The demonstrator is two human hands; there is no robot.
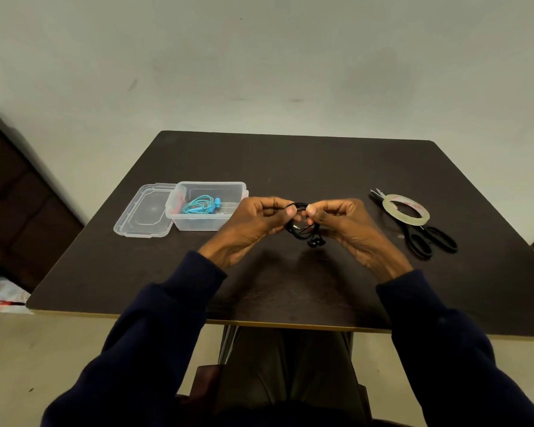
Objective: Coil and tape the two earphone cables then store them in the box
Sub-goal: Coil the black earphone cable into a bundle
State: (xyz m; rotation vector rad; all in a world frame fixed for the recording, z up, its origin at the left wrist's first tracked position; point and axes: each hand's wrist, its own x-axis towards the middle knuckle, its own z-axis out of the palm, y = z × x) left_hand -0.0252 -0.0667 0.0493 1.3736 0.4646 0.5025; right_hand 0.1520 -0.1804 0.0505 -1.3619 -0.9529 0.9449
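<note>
**Step in hand: securing the black coil.** The black earphone coil (298, 232) is held above the middle of the counter (290, 167). The left hand (253, 223) and right hand (342, 223) each pinch the top of the coil between thumb and forefinger. The earbuds (315, 241) hang from its lower edge. A faint sheen crosses the loops; whether this is tape cannot be determined.

- Hold the loops flat and stacked, probably with one hand, so that none springs loose.
- Wrap the tape fully around all strands and press the end onto itself.
- Keep the earbuds clear of the adhesive.

The tape roll (409, 220) lies on the scissors (407, 229) near the right edge. The open box (198, 223), near the left edge beside its lid (142, 214), already contains the blue earphones (201, 206).
</note>
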